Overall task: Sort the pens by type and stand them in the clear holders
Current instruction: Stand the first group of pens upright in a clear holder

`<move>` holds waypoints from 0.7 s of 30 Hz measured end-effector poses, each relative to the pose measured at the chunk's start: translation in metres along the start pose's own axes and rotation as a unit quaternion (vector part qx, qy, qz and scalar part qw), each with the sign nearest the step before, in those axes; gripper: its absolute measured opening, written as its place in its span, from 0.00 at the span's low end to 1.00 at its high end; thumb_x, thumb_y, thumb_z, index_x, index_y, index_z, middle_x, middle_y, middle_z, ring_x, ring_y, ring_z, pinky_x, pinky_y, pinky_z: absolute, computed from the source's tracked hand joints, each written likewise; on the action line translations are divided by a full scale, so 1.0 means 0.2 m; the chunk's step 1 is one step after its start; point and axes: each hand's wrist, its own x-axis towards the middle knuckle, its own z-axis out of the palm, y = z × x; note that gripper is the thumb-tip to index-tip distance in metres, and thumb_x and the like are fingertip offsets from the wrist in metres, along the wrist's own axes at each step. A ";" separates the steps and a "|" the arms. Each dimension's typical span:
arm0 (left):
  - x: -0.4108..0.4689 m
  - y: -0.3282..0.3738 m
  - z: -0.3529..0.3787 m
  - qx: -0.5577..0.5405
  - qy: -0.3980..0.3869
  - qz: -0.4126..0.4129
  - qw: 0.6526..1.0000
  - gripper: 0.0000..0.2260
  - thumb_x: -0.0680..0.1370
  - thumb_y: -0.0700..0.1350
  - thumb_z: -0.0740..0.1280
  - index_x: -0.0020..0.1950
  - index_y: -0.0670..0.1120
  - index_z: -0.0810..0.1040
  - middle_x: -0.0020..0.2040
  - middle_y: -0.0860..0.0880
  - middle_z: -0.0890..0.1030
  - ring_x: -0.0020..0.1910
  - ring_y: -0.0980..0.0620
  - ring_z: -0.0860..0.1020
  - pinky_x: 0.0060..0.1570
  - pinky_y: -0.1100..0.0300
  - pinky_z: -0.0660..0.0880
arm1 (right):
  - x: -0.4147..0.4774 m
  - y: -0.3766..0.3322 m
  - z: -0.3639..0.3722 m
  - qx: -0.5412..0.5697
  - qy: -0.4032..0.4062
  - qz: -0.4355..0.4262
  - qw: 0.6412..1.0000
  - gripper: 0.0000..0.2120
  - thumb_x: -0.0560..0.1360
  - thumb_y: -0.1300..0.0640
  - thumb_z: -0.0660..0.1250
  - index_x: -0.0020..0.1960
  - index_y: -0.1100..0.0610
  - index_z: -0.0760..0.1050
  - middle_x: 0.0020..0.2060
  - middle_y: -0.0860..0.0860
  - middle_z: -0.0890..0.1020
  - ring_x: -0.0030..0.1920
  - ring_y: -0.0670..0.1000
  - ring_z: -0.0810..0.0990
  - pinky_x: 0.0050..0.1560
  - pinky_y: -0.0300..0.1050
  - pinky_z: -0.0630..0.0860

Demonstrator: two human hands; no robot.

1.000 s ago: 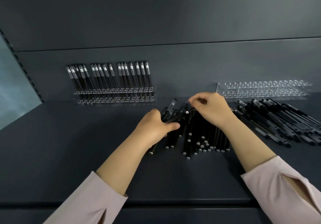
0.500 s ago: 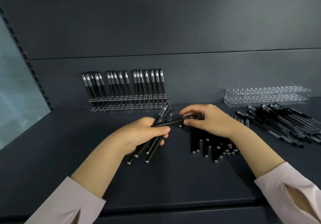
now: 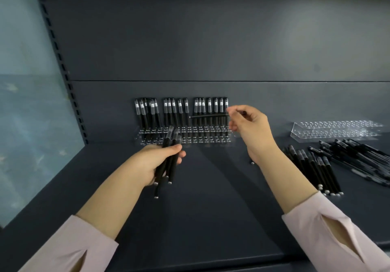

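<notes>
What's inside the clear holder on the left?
Black pens stand upright in the holder, in three groups. The right hand and held pen hide part of its right end.

A single wide-angle camera, worn on the person's head, looks forward and down across a dark shelf (image 3: 211,219), near enough that both forearms (image 3: 109,204) fill the lower frame. Mid-frame, the left hand (image 3: 152,164) grips a bundle of pens (image 3: 171,141) and the right hand (image 3: 251,128) pinches one pen (image 3: 209,115). Just beyond the fingers (image 3: 236,111) stands the filled holder (image 3: 190,138); well right of them, the empty holder (image 3: 337,129) nears the edge.
</notes>
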 end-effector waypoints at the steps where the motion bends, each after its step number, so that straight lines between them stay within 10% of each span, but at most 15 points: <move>1: 0.00 0.00 -0.04 -0.030 0.013 -0.004 0.999 0.08 0.75 0.49 0.73 0.46 0.44 0.85 0.36 0.53 0.86 0.35 0.58 0.82 0.47 0.59 0.77 | 0.00 -0.01 0.06 -0.013 0.018 -0.013 1.000 0.08 0.77 0.60 0.66 0.43 0.50 0.80 0.34 0.45 0.81 0.33 0.44 0.77 0.41 0.40 0.78; 8: 0.04 0.02 -0.24 -0.267 0.047 0.036 0.962 0.06 0.79 0.44 0.69 0.47 0.41 0.78 0.32 0.48 0.84 0.29 0.51 0.84 0.26 0.58 0.79 | 0.03 -0.08 0.48 -0.111 0.077 -0.105 0.985 0.02 0.77 0.57 0.67 0.48 0.53 0.79 0.43 0.49 0.82 0.42 0.46 0.79 0.47 0.38 0.75; 13: 0.10 0.01 -0.31 -0.235 0.058 0.062 0.968 0.09 0.81 0.44 0.65 0.57 0.41 0.77 0.41 0.47 0.83 0.31 0.53 0.80 0.27 0.62 0.77 | 0.09 -0.05 0.66 -0.153 0.059 -0.145 0.976 0.08 0.78 0.59 0.67 0.56 0.55 0.77 0.39 0.40 0.78 0.39 0.30 0.76 0.40 0.22 0.69; 21: 0.13 0.00 -0.30 -0.244 0.062 0.070 0.965 0.10 0.80 0.42 0.67 0.57 0.37 0.81 0.41 0.48 0.84 0.31 0.58 0.79 0.28 0.68 0.74 | 0.16 0.04 0.76 -0.215 0.048 -0.205 0.954 0.12 0.77 0.58 0.68 0.60 0.54 0.77 0.39 0.38 0.77 0.40 0.34 0.77 0.43 0.23 0.70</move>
